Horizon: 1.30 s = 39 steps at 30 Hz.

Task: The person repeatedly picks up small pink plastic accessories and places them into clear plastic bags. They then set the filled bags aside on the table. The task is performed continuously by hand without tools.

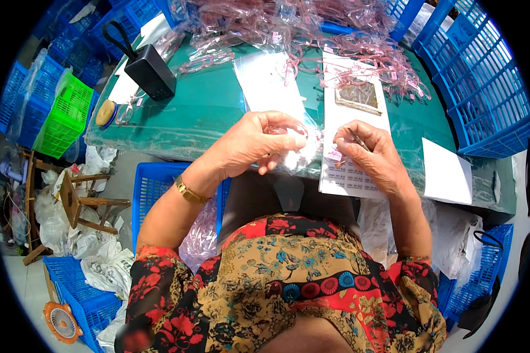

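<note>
My left hand (265, 144) is closed in a pinch over the near table edge, holding what looks like a pair of pink eyeglasses (284, 127), mostly hidden by the fingers and by glare. Just to the right, my right hand (371, 156) is closed with a slim dark tool, like tweezers (355, 137), between its fingers. A small pink-and-white sticker (334, 155) shows at those fingertips. Beneath this hand lies a white sheet of printed labels (350, 183). A clear, shiny plastic patch (303, 159) lies between the two hands.
Pink eyeglasses in clear bags (241, 23) are heaped along the back of the green table (206, 112). A framed rectangular pad (358, 96) rests on white paper. A black box with a strap (150, 73) stands at left. Blue crates (483, 88) border the right side.
</note>
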Available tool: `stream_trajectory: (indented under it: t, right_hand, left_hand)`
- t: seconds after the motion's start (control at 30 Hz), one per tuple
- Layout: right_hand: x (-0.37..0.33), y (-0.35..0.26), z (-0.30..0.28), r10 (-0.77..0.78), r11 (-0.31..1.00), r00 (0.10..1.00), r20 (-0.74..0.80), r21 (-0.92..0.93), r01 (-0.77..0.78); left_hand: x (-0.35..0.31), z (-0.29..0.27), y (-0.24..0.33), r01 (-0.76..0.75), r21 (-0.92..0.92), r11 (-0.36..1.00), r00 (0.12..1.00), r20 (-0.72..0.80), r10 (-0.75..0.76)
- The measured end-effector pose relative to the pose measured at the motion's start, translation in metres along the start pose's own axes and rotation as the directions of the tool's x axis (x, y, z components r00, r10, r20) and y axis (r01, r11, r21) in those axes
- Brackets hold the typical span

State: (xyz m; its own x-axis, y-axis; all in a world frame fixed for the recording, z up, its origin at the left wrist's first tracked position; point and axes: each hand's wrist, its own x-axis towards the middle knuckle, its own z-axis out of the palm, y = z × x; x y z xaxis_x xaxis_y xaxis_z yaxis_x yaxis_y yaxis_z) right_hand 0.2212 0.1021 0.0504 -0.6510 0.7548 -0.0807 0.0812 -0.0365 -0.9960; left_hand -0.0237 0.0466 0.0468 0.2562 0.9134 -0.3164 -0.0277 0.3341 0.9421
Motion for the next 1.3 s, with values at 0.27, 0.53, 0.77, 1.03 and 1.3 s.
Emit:
stream_trajectory:
  t: [0.27, 0.53, 0.77, 1.03, 1.3]
  right_hand:
    - [-0.006, 0.014, -0.021, -0.026, 0.989, 0.954, -0.299, 0.134, 0.069]
    - [-0.003, 0.025, -0.025, -0.055, 0.972, 0.930, -0.363, 0.196, 0.133]
    - [-0.004, 0.026, -0.026, -0.047, 0.966, 0.928, -0.370, 0.219, 0.137]
    - [-0.005, 0.026, -0.024, -0.059, 0.967, 0.933, -0.356, 0.213, 0.142]
    - [-0.008, 0.011, -0.017, -0.027, 0.993, 0.929, -0.368, 0.100, 0.069]
  left_hand:
    - [0.008, -0.065, -0.003, -0.116, 0.575, 0.810, 0.697, -0.533, 0.479]
    - [0.045, -0.062, -0.007, 0.317, 0.875, 0.367, 0.642, -0.483, 0.596]
    - [0.044, -0.083, -0.012, 0.100, 0.802, 0.589, 0.679, -0.488, 0.549]
    - [0.027, -0.081, 0.007, 0.079, 0.673, 0.735, 0.835, -0.448, 0.320]
    - [0.019, -0.075, 0.003, -0.020, 0.693, 0.721, 0.774, -0.446, 0.450]
